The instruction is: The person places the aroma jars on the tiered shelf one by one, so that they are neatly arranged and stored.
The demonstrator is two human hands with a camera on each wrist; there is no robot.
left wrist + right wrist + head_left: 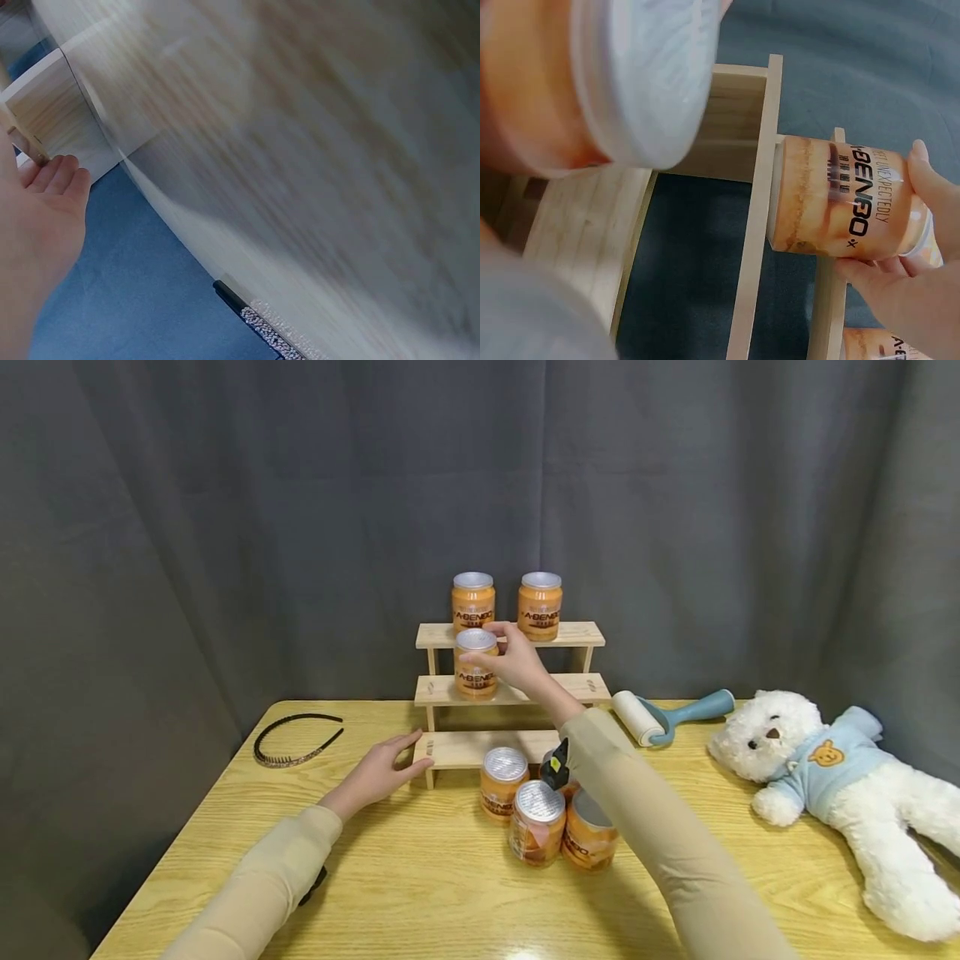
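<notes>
My right hand [519, 662] grips an orange can [474, 681] with a silver lid, its thumb and fingers around the upper part. The can is upright at the middle board of a three-step wooden stand [453, 748]. From the right wrist view, the base of this A-BENBO can [832, 199] is right at the board. My left hand [377, 773] is beside the left end of the lowest board, fingers extended and fingertips at its edge. In the left wrist view the fingers [62, 176] touch the stand's end. Two similar cans, one a left can [472, 593], stand on the top board.
Several more cans [537, 827] cluster on the table before the stand, partly behind my right sleeve. A black headband [281, 761] lies left. At right are a lint roller [637, 718] with a blue handle and a white teddy bear [847, 768]. A dark curtain [300, 527] hangs behind.
</notes>
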